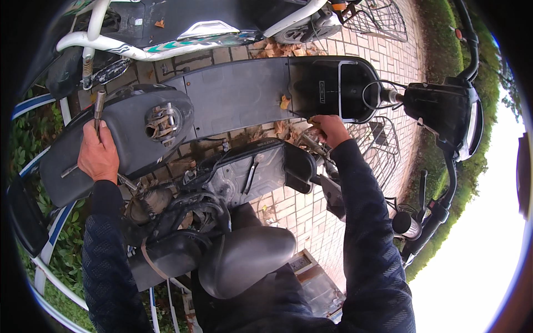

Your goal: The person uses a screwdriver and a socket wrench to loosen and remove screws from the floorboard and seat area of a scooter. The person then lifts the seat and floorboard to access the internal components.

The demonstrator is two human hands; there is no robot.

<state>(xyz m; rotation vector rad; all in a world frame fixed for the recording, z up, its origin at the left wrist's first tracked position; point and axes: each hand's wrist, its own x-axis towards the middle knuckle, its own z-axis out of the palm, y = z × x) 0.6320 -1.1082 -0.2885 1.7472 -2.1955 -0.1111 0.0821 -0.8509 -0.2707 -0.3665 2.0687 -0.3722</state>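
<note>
My left hand (98, 154) rests on the black scooter seat (119, 139) at the left and grips a metal socket wrench (99, 108) that sticks up above my fingers. My right hand (328, 129) reaches forward to the front edge of the scooter's footboard, fingers closed around a small part next to dry leaves (284, 102); what it holds is too hidden to name. Between my arms lies the opened scooter body with a grey floor panel (252, 169), a flat spanner (251, 173) lying on it and exposed cables.
A second black scooter (333, 86) lies across the brick paving ahead, its handlebar (444, 105) at the right. A white-framed scooter (166, 33) stands beyond it. Wire baskets (383, 19) are at the top and right. Green plants (33, 133) grow at the left.
</note>
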